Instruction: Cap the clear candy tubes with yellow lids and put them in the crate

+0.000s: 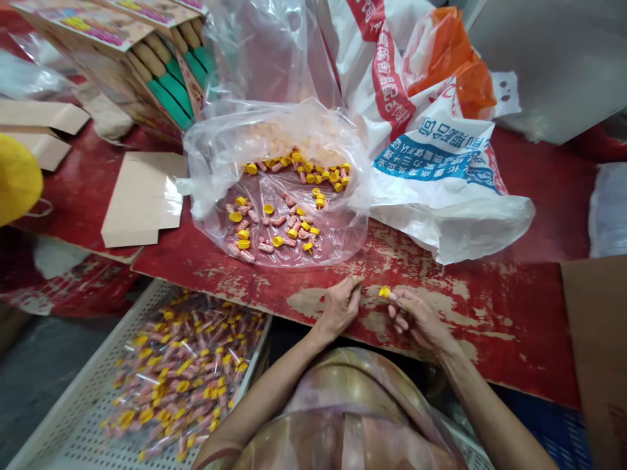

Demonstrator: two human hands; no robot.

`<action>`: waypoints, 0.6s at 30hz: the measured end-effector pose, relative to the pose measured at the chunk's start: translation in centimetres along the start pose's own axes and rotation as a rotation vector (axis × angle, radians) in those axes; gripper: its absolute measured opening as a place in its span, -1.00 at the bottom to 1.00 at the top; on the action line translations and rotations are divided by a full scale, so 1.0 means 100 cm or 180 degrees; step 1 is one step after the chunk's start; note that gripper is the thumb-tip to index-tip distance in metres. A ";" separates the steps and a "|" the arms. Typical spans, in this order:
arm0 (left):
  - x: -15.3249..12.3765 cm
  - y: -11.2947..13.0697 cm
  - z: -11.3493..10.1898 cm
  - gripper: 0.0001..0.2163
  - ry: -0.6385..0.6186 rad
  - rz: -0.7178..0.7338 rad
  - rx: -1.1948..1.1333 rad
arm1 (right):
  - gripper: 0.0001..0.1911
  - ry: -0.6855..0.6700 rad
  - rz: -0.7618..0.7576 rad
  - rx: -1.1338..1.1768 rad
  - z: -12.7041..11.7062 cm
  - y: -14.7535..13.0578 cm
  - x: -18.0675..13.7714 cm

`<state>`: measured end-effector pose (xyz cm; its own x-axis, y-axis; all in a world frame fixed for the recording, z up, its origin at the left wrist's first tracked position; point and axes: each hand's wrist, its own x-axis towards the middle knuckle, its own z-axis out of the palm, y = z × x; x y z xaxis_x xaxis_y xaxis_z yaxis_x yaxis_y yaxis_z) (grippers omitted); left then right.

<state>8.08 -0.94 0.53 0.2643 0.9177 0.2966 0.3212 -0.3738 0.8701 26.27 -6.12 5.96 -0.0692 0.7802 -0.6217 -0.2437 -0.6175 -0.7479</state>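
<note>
My right hand [416,316] holds a small piece with a yellow cap [385,292] between thumb and fingertips, over the front of the worn red table. Any tube below the cap is mostly hidden by the fingers. Close by on the left, my left hand [341,301] is closed in a pinch; what lies in its fingertips is too small to name. The two hands are apart. Beyond them, a transparent plastic bag [208,173] lies with its mouth towards me, holding yellow caps [268,209] and small pink-patterned tubes [279,221].
Below the table edge at left, a white perforated crate [73,398] holds many yellow-capped tubes [183,365]. A white printed sack [441,225] slumps at back right. Cardboard pieces [142,196] and display boxes [98,62] stand left. A carton [597,339] bounds the right side.
</note>
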 end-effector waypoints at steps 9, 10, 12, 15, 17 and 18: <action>0.000 0.001 0.000 -0.77 -0.0042 0.0000 0.0039 | -0.54 -0.0086 0.0013 0.0482 0.000 0.017 0.001; 0.000 0.000 0.000 -0.78 -0.0044 0.0002 0.0059 | -0.54 -0.0105 0.0020 0.0516 0.000 0.018 0.000; 0.000 0.000 0.001 -0.78 -0.0039 0.0021 0.0107 | -0.56 -0.0129 0.0040 0.0603 -0.002 0.018 0.000; 0.000 -0.001 0.001 -0.77 -0.0017 0.0059 0.0153 | -0.59 -0.0143 0.0013 0.0707 0.000 0.018 0.001; -0.001 0.000 0.001 -0.77 -0.0012 0.0068 0.0173 | -0.61 -0.0108 -0.0084 0.0729 0.001 0.019 0.002; -0.001 0.000 0.001 -0.77 -0.0020 0.0066 0.0184 | -0.61 -0.0068 -0.0160 0.0720 0.002 0.020 0.002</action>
<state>8.19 -1.03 0.48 0.2771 0.9089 0.3118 0.3674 -0.4000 0.8396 25.54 -7.22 4.40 -0.0714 0.8129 -0.5779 -0.4577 -0.5415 -0.7052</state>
